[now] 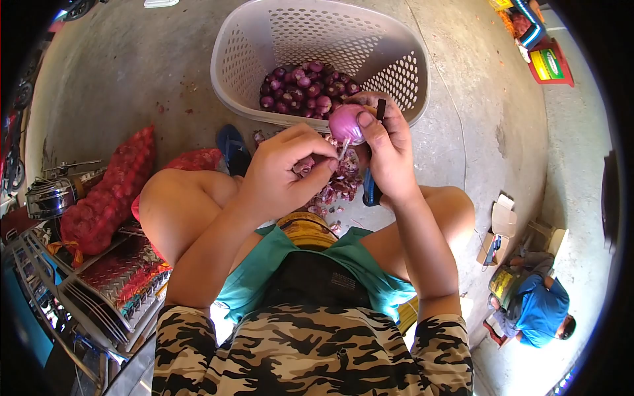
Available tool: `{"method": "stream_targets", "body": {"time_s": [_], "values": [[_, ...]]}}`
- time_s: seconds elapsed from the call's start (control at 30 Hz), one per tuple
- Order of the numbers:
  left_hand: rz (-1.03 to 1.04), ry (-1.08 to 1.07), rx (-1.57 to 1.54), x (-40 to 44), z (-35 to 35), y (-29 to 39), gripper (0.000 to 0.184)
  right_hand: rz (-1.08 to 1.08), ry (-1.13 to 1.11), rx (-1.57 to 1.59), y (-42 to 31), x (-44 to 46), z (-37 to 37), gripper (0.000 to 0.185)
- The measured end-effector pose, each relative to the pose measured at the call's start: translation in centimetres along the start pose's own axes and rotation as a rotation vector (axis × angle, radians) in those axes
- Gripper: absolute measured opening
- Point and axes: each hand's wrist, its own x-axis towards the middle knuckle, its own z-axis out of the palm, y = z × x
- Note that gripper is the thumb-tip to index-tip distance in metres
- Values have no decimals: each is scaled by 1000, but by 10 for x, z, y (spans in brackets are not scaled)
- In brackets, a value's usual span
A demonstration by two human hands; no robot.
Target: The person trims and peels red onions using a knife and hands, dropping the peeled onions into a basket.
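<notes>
My right hand [386, 148] holds a purple onion [346, 124], its thumb pressed on the side. A dark narrow piece [381, 109] sticks up between the fingers of that hand; its kind cannot be made out. At the underside of the onion, my left hand [290, 168] is closed in a pinch on a pale strip of onion skin [344, 148] that hangs from it. Just beyond both hands stands a grey perforated basket [228, 79] with many purple onions [307, 86] heaped inside. Loose onion skins [340, 188] lie on the floor below my hands.
Red net sacks of onions [109, 191] rest at the left by a metal rack [49, 264]. A blue slipper [233, 146] is on my left foot. At the right are an open cardboard box [498, 231] and a seated person in blue [541, 307]. A red container [551, 63] stands at upper right.
</notes>
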Motion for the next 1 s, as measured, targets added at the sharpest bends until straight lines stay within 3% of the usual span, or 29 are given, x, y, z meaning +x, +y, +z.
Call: {"method": "stream_targets", "body": {"time_s": [0.2,0.4,0.5,0.6,0.7,0.8,1.0], "values": [[-14,-156,159,-3,3,-8,20,-48,47,64,-1,2,3,25],[-77,-63,326,-3,6,-7,47,56,110,97,-6,3,3,26],[-106,76,288,1,2,-2,49,46,81,7,-2,5,-2,25],[-49,209,205,5,3,9,54,76,17,-4,-1,4,0,25],[154,35,288,9,-3,3,59,84,-35,26,4,1,5,27],[94,50,185,5,-1,-6,55,155,-68,41,-1,-2,6,30],[-139,174,-447,2,1,-7,51,255,-108,69,-14,-2,5,35]]}}
